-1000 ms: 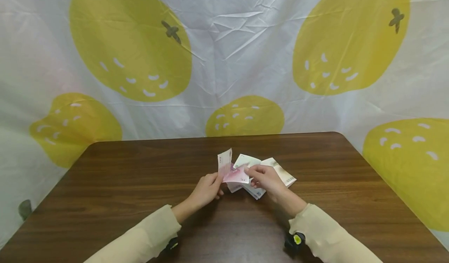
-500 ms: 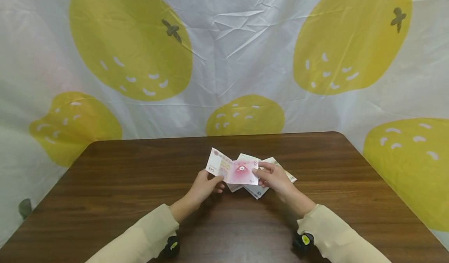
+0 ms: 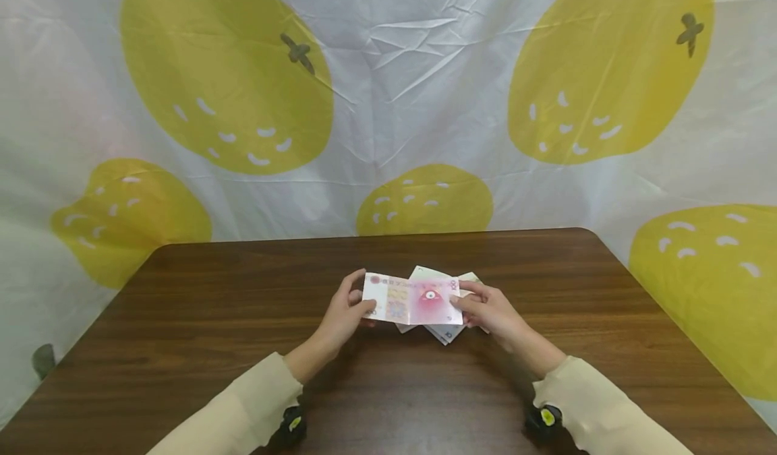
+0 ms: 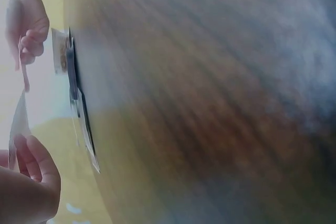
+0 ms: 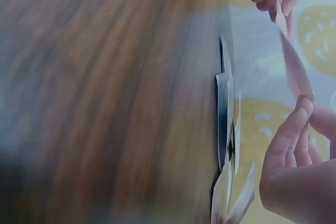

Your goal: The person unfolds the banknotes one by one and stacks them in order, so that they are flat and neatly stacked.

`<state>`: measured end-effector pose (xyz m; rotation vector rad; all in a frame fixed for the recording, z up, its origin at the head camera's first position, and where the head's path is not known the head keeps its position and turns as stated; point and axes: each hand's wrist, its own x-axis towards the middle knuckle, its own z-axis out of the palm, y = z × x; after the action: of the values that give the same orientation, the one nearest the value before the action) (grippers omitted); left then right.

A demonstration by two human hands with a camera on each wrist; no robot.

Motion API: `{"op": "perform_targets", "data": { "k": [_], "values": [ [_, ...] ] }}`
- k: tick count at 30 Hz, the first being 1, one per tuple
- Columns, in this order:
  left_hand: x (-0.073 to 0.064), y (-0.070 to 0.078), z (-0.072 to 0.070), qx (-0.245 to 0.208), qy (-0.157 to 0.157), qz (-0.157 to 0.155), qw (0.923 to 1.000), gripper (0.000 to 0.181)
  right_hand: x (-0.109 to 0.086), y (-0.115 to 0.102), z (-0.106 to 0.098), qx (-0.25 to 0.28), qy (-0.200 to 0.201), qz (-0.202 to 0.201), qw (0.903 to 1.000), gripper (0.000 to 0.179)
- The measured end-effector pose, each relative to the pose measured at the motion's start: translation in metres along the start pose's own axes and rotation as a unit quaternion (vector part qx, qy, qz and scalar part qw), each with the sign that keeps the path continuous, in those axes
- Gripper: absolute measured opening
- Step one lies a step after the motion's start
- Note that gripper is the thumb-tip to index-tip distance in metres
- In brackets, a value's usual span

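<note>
A pink and white banknote (image 3: 419, 303) marked 100 is stretched between both hands, with a crease down its middle. My left hand (image 3: 342, 312) pinches its left end, thumb on the near face. At the other end my right hand (image 3: 494, 312) holds it between thumb and fingers. Both wrist views show the note (image 5: 296, 69) raised above the table. Behind and below it lies a loose pile of banknotes (image 3: 446, 334), pale green and white ones fanned out, partly hidden by the held note. In the left wrist view the pile (image 4: 73, 85) shows edge-on.
The brown wooden table (image 3: 243, 293) spreads around the hands. A white curtain (image 3: 419, 104) printed with yellow fruit hangs just behind its far edge. Dark wrist devices (image 3: 543, 418) sit under the sleeves.
The folded pink banknote has been opened out and pulled flat. My left hand moved a little left and my right hand to the right. The pile has stayed put.
</note>
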<state>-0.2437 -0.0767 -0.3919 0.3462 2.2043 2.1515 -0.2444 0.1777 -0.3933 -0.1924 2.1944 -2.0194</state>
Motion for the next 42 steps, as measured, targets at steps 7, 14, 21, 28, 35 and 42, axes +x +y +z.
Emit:
{"op": "perform_targets", "data": {
  "k": [7, 14, 21, 28, 35, 42],
  "values": [
    [0.000, 0.000, -0.001, 0.060, 0.006, 0.006, 0.9982, 0.044, -0.007, 0.001, -0.011, -0.029, -0.014, -0.003, 0.9995, 0.050],
    [-0.002, -0.004, -0.002, 0.072, -0.015, -0.006, 0.9973, 0.046, -0.012, 0.002, -0.020, -0.036, -0.028, -0.002, 0.9990, 0.055],
    [-0.004, -0.006, -0.003, 0.067, -0.045, -0.004, 0.9968, 0.034, -0.016, 0.002, -0.026, -0.064, -0.064, -0.038, 0.9951, 0.059],
    [-0.008, -0.009, -0.004, 0.100, -0.072, -0.019, 0.9922, 0.026, -0.021, 0.006, -0.032, -0.096, -0.096, -0.044, 0.9898, 0.056],
    [-0.011, -0.010, -0.005, 0.118, -0.120, -0.033, 0.9852, 0.026, -0.026, 0.013, -0.036, -0.102, -0.121, -0.041, 0.9866, 0.055],
    [-0.012, -0.010, -0.004, 0.135, -0.156, -0.037, 0.9778, 0.025, -0.031, 0.013, -0.040, -0.115, -0.140, -0.040, 0.9827, 0.053]
  ]
}}
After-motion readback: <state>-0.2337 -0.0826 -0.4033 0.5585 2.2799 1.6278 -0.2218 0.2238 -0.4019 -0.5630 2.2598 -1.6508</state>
